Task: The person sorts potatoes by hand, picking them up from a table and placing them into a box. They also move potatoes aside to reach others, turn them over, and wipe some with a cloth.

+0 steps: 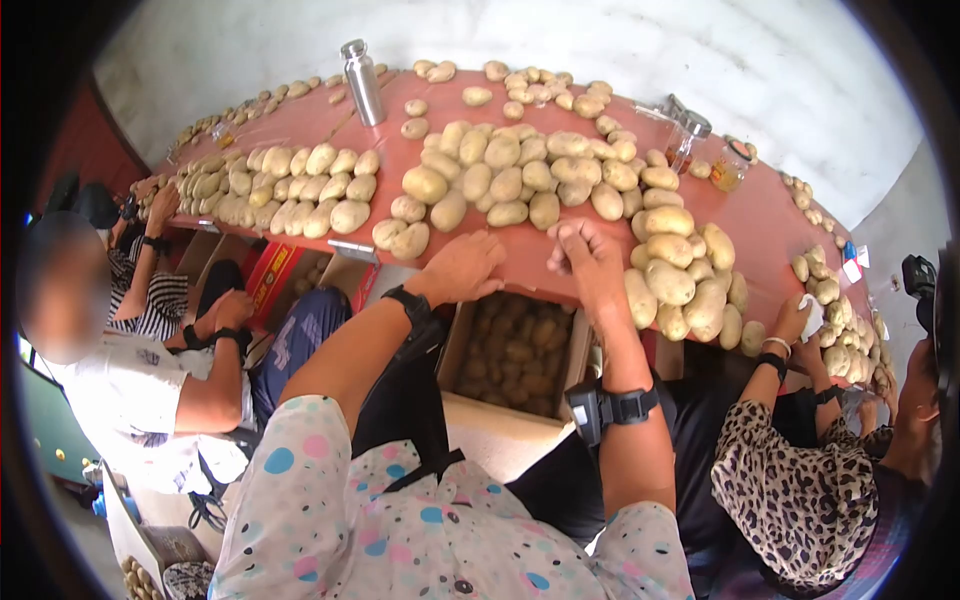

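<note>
My left hand (464, 268) rests at the front edge of the red table (515, 245), palm down with its fingers stretched out and nothing seen in it. Just right of it, my right hand (588, 258) is raised over the edge with fingers curled in toward the thumb; whatever they might hold is hidden. Ahead of both hands lies a broad heap of potatoes (500, 180). Another pile of potatoes (680, 270) sits close by my right hand. Below the edge, between my forearms, stands a cardboard box (447, 345) filled with potatoes.
Rows of potatoes (300, 190) lie at the left. A steel flask (362, 85) and glass jars (731, 168) stand farther back. One person (150, 385) sits to my left; another in leopard print (800, 490) sits at my right, a white cloth (815, 313) in hand.
</note>
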A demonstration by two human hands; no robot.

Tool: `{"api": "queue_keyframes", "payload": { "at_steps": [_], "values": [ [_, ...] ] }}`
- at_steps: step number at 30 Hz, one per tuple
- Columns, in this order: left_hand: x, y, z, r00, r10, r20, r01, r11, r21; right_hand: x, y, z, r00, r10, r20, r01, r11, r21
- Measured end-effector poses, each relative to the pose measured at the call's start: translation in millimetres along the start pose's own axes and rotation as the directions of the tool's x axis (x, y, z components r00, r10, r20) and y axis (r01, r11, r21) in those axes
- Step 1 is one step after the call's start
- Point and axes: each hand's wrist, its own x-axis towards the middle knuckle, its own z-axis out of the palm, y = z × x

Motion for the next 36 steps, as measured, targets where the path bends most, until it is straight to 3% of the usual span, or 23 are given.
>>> {"api": "queue_keyframes", "payload": {
  "at_steps": [5,8,10,13,15,17,20,22,25,28,33,36],
  "values": [
    [12.6,-22.1,3.2,0.979,0.19,0.07,-0.195,0.977,0.087,-0.5,-8.6,2.9,1.0,-0.007,-0.002,0.007,0.999,-0.032],
    [16.2,-23.6,-2.2,0.972,0.198,0.125,-0.213,0.969,0.124,2.1,-9.3,6.1,0.998,-0.055,-0.007,0.055,0.998,-0.01],
    [17.9,-25.0,-1.4,0.97,0.205,0.13,-0.22,0.969,0.112,3.0,-4.5,11.2,0.999,0.019,0.027,-0.02,0.999,0.027],
    [12.6,-26.2,1.4,0.977,0.175,0.12,-0.187,0.977,0.098,5.6,0.9,20.4,0.999,0.032,0.041,-0.032,0.999,0.001],
    [10.8,-26.0,1.2,0.989,0.148,-0.023,-0.148,0.989,0.017,6.7,4.7,25.2,0.997,0.046,0.066,-0.046,0.999,-0.003],
    [7.8,-24.7,0.3,0.997,0.076,-0.029,-0.077,0.997,-0.032,8.9,18.2,26.8,0.996,0.033,0.08,-0.033,0.999,-0.01],
    [3.8,-30.6,7.7,0.997,0.072,-0.021,-0.073,0.996,-0.048,10.7,31.2,28.0,0.994,0.057,0.097,-0.053,0.998,-0.044],
    [1.3,-31.3,2.2,0.994,-0.039,0.106,0.038,0.999,0.01,10.4,36.6,29.6,0.995,0.05,0.087,-0.044,0.997,-0.07],
    [4.0,-31.9,3.4,0.984,-0.074,0.162,0.068,0.997,0.043,8.7,40.7,30.9,0.992,0.073,0.102,-0.063,0.994,-0.092],
    [3.3,-33.4,5.0,0.988,-0.074,0.136,0.071,0.997,0.023,7.9,44.7,33.6,0.991,0.081,0.11,-0.062,0.984,-0.168],
    [4.9,-27.6,-7.1,0.981,-0.075,0.177,0.07,0.997,0.034,6.6,41.6,38.1,0.948,0.311,0.072,-0.299,0.944,-0.138],
    [2.0,-30.6,-2.0,0.994,-0.026,0.103,0.026,1.0,0.004,18.0,36.0,41.7,0.951,0.273,0.147,-0.254,0.957,-0.141]
  ]
}}
